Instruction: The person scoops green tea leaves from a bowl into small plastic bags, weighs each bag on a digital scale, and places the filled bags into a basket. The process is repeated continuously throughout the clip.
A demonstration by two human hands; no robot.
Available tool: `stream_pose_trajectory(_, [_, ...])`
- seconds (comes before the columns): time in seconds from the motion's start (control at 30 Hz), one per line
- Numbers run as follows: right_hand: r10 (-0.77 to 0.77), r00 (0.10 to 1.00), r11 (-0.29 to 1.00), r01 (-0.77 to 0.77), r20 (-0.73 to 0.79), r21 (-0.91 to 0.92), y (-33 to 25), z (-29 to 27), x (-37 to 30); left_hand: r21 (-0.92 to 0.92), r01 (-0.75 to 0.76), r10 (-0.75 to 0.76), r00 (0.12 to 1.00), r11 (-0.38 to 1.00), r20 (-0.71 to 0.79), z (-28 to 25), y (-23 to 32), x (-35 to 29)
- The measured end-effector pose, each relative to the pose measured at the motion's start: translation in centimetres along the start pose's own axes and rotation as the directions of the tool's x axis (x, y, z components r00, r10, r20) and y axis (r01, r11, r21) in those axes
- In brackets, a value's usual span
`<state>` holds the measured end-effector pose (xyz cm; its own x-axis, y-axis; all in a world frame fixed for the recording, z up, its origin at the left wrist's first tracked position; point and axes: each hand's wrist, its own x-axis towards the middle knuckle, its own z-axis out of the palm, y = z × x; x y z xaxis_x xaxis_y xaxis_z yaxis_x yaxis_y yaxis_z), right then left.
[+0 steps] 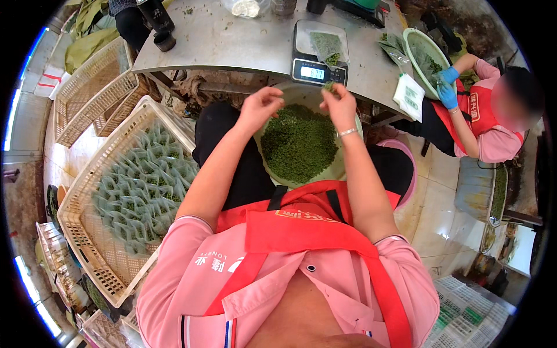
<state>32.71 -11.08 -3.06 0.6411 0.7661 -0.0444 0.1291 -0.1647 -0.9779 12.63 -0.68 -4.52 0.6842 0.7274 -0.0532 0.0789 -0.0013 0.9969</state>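
Note:
Above a pale green basin point(335, 173) between my knees, both my hands are raised. Loose green peppercorns point(299, 142) fill much of the basin. My left hand point(262, 109) is over its left side, fingers bent but apart, holding nothing I can see. Over the far right rim, my right hand point(339, 107) pinches a small bit of green peppercorns point(329, 86), just in front of the scale. On the digital scale point(304, 43), a clear plastic bag point(326, 45) lies with green peppercorns inside. The scale's display is lit.
The scale stands on a metal table point(243, 49). At left, a plastic crate point(110, 272) holds many filled bags point(148, 185); more crates point(87, 95) stand behind it. At right, a blue-gloved co-worker handles a green basin point(413, 43) near a stack of printed bags point(409, 97).

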Motion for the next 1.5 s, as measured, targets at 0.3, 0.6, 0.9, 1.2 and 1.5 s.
stream_pose_trajectory(0.3, [0.195,0.896,0.981,-0.173,0.4,-0.09,-0.4,1.1,-4.3,0.627,-0.418,0.412,0.896,0.658,0.165,3.1,0.1,-1.7])
stream_pose_trajectory(0.6, [0.097,0.971,0.962,-0.149,0.22,0.23,1.2,0.1,-4.3,0.529,-0.271,0.255,0.961,0.804,0.105,3.1,-0.2,-2.1])
stream_pose_trajectory(0.9, [-0.486,0.874,0.77,0.431,0.005,-0.471,-1.0,-0.4,0.2,0.514,-0.231,0.182,0.972,0.826,0.145,3.0,0.5,-1.8])
stream_pose_trajectory(1.2, [-0.675,0.736,0.499,0.503,0.047,-0.705,0.2,0.8,6.5,0.516,-0.182,0.158,0.983,0.837,0.09,2.5,0.1,-1.4])
stream_pose_trajectory(1.5, [-0.041,0.999,0.997,0.041,0.009,0.072,1.4,-0.3,-1.7,0.503,-0.234,0.204,0.972,0.832,0.114,3.2,0.1,-1.2])
